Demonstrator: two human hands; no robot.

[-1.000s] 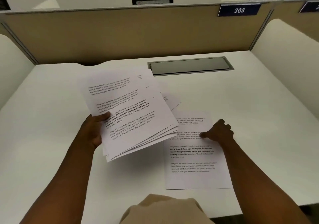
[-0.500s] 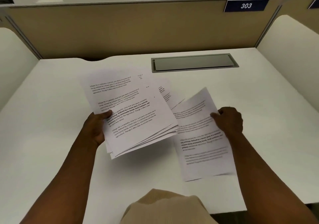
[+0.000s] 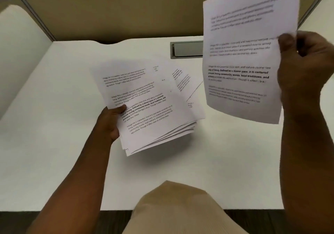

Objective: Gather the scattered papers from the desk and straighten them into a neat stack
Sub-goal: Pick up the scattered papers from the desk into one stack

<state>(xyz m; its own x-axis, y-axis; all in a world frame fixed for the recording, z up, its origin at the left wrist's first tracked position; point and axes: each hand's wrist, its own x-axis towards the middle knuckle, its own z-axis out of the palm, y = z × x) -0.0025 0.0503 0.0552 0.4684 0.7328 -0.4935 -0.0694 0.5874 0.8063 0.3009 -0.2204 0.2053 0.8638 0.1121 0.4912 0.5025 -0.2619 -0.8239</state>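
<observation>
My left hand grips a fanned bundle of printed papers by its left edge, holding it just above the white desk. Their edges are uneven and splayed at the lower right. My right hand pinches a single printed sheet by its right edge and holds it high, facing me, to the right of the bundle. Corners of more printed sheets stick out behind the bundle; whether they lie on the desk or belong to the bundle is unclear.
A grey cable hatch is set into the desk at the back, partly hidden by the raised sheet. Tan divider panels wall the desk at the back, white side panels at the sides. My tan trouser knee is at the front edge.
My right hand has lifted the single sheet off the desk, up and close to the camera. The left hand keeps hold of the bundle. The view has tilted downward.
</observation>
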